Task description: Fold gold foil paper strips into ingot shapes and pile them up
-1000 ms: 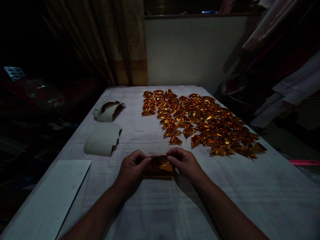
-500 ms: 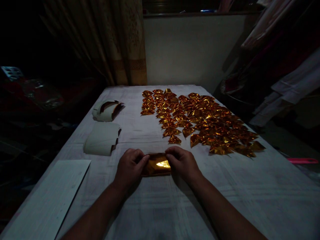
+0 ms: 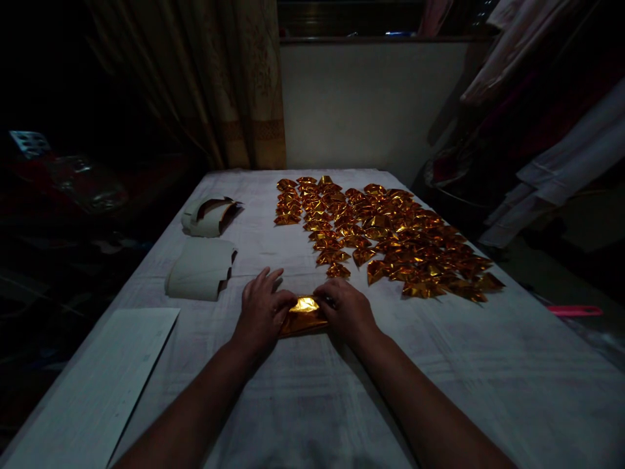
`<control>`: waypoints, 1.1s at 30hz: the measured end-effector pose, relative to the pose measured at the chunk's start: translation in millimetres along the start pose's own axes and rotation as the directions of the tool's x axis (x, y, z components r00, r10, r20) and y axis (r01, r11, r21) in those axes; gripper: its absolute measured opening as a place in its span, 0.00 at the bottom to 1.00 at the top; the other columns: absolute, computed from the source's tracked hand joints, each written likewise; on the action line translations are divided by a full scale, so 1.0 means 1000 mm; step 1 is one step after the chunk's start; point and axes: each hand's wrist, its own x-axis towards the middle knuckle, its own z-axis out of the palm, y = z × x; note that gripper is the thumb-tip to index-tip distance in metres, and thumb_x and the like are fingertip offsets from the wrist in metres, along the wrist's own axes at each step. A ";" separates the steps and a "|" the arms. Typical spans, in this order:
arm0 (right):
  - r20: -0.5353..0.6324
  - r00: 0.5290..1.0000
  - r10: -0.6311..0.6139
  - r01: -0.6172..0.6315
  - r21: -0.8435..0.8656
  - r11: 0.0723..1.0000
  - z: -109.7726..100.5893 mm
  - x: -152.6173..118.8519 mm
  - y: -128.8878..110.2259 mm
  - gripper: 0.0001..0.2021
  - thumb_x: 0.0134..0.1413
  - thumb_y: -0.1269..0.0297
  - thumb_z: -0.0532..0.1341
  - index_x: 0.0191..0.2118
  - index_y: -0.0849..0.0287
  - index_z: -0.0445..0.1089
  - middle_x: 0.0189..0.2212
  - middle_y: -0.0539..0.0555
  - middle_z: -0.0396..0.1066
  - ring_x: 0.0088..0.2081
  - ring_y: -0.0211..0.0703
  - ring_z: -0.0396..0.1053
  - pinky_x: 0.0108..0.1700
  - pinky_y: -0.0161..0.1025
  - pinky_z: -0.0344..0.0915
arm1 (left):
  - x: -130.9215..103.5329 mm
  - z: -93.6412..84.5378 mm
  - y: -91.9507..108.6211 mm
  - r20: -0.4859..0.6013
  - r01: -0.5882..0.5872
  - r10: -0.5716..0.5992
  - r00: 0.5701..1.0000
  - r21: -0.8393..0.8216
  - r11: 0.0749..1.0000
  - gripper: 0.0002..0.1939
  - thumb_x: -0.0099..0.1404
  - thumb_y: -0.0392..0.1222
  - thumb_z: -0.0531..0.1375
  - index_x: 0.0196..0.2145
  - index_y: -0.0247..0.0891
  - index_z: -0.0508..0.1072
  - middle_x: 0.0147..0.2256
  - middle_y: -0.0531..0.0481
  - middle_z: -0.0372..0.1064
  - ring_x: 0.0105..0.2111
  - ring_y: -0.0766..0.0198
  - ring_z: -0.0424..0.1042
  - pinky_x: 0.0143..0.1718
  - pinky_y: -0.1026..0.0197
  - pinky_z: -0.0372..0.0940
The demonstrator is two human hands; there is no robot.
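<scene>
A shiny gold foil piece (image 3: 305, 318) lies flat between my hands near the middle of the cloth-covered table. My left hand (image 3: 261, 309) pinches its left end between thumb and forefinger, the other fingers raised and spread. At the right end, my right hand (image 3: 346, 309) grips the upper edge with thumb and fingers. Just beyond my right hand, many folded gold foil pieces (image 3: 385, 228) spread in rows over the table's far right part.
Two curved grey card pieces (image 3: 199, 270) sit at the left. Nearer, a long white board (image 3: 97, 384) lies along the table's left edge. A curtain (image 3: 254, 85) and a pale wall (image 3: 361, 104) stand behind. Off the right side is a pink handle (image 3: 575, 311).
The other fingers of my left hand have lifted and spread. The foil between my hands looks narrower, and my right hand has shifted slightly left. The view has shifted a little.
</scene>
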 end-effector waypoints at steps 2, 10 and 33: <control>-0.018 0.994 -0.109 0.109 0.004 0.994 -0.003 0.002 0.000 0.12 0.52 0.75 0.62 0.38 0.52 0.77 0.40 0.52 0.74 0.42 0.44 0.70 0.41 0.37 0.63 | 0.002 -0.001 -0.001 0.058 -0.024 0.024 0.998 0.008 1.000 0.12 0.61 0.31 0.61 0.38 0.47 0.80 0.62 0.47 0.63 0.67 0.44 0.51 0.63 0.37 0.49; 0.174 0.851 -0.496 0.481 0.122 0.868 0.001 -0.003 -0.016 0.13 0.55 0.73 0.61 0.42 0.52 0.79 0.42 0.53 0.78 0.43 0.45 0.72 0.46 0.40 0.64 | 0.004 -0.002 -0.001 0.100 0.010 -0.010 0.995 -0.005 1.000 0.11 0.65 0.34 0.61 0.41 0.47 0.80 0.62 0.46 0.64 0.67 0.45 0.52 0.64 0.37 0.48; 0.189 0.906 -0.379 0.419 -0.268 0.868 -0.021 -0.084 -0.007 0.19 0.64 0.60 0.58 0.57 0.59 0.71 0.58 0.61 0.70 0.59 0.56 0.66 0.63 0.58 0.55 | -0.001 -0.001 0.002 0.075 -0.023 0.022 0.997 0.016 1.000 0.11 0.68 0.37 0.57 0.42 0.47 0.79 0.61 0.46 0.65 0.65 0.45 0.56 0.63 0.37 0.50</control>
